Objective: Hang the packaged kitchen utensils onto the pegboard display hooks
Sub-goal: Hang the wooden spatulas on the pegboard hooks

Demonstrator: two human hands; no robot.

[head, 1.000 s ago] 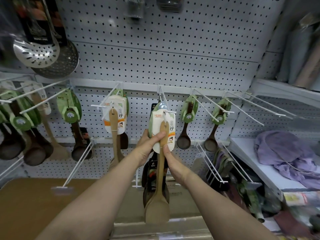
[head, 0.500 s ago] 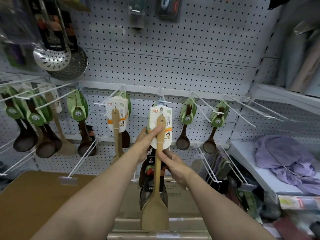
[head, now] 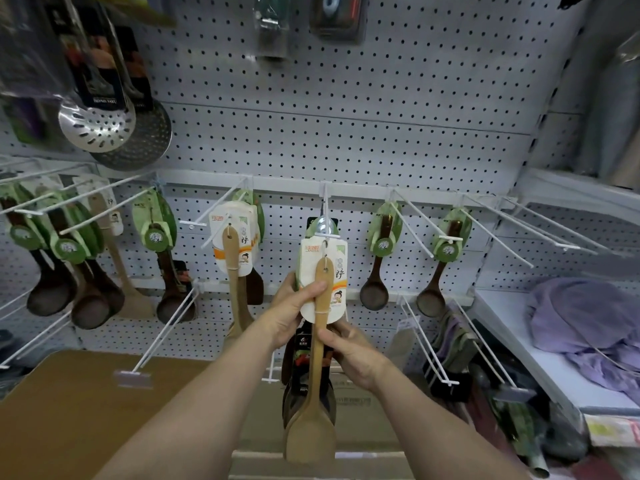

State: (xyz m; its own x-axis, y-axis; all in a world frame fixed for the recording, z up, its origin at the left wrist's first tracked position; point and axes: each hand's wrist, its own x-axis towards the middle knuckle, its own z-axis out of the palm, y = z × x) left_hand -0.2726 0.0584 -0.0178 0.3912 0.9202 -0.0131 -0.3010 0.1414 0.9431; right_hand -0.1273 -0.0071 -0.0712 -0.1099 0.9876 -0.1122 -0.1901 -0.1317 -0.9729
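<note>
A light wooden spatula (head: 317, 362) on a white and orange card (head: 337, 268) hangs in front of the white pegboard (head: 346, 133). The card's top sits at the tip of the centre hook (head: 325, 230). My left hand (head: 294, 306) pinches the card's left edge, thumb across the handle. My right hand (head: 349, 351) grips the handle just below the card. A second spatula of the same kind (head: 233, 268) hangs on the hook to the left.
Dark wooden ladles on green cards (head: 381, 258) hang on hooks either side. Metal skimmers (head: 100, 123) hang upper left. Bare white hooks (head: 540, 230) jut out at the right. A brown cardboard box (head: 69, 410) lies below; purple cloth (head: 588, 317) lies on a right shelf.
The spatula and its card have risen slightly toward the hook tip. My right hand has slid lower on the handle. The view has tilted up a little.
</note>
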